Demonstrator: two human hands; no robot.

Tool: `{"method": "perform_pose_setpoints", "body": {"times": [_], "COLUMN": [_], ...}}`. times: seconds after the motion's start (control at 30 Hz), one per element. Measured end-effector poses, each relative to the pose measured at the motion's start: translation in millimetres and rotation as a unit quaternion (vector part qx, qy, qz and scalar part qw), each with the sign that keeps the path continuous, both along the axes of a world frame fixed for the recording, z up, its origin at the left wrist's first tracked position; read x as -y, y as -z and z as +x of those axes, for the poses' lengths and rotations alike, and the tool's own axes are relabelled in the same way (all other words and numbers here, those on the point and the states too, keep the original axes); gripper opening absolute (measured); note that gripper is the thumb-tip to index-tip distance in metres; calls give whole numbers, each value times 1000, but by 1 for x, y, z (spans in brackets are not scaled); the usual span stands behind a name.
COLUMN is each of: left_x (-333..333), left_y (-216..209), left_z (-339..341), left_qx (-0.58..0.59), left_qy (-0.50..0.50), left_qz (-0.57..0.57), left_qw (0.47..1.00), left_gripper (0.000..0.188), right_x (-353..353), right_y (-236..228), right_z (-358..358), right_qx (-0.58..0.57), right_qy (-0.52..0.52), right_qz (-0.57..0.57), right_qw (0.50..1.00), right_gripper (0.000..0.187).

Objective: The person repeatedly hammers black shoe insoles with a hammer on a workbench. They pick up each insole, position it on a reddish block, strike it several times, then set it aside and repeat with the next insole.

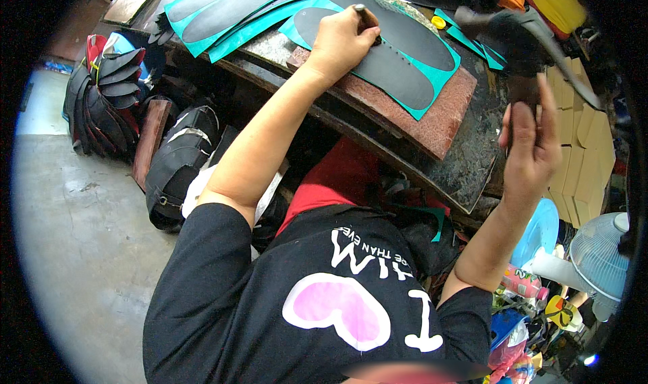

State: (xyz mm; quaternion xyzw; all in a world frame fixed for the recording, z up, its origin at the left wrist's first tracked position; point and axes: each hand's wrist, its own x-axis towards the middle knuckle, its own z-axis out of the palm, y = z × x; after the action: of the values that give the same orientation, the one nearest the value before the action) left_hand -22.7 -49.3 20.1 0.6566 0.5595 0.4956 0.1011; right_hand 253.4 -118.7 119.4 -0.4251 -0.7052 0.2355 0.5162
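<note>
Head view: your left hand is closed around a punch set upright on the black sole just beside your knuckles, while your right hand, raised well apart, grips a blurred hammer.

Left hand gripping a short dark metal punch, tip down on a flat black sole-shaped rubber piece over a teal sheet and reddish stone slab on the worn tabletop. Right hand raised, clasping a blurred dark hammer. Stacked black soles on the grey floor at left; white fan lower right.
</note>
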Motion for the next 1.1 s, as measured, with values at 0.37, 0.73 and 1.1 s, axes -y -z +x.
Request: {"method": "perform_pose_setpoints", "body": {"times": [0.37, 0.73, 1.1], "left_x": [-4, 2, -11], "left_y": [12, 0, 14], "left_z": [8, 26, 6], "left_qx": [287, -177, 131], "left_qy": [31, -6, 60], "left_qz": [-59, 56, -51], "left_qw": [956, 983, 988], "left_gripper": [13, 15, 16], "right_x": [-29, -13, -7], "right_y": [48, 17, 15], "right_z": [-5, -25, 8], "right_qx": [202, 104, 77], "right_qy": [81, -6, 29], "right_qz": [-71, 127, 7], "right_qw": [973, 986, 997], "right_gripper": [37, 43, 40]}}
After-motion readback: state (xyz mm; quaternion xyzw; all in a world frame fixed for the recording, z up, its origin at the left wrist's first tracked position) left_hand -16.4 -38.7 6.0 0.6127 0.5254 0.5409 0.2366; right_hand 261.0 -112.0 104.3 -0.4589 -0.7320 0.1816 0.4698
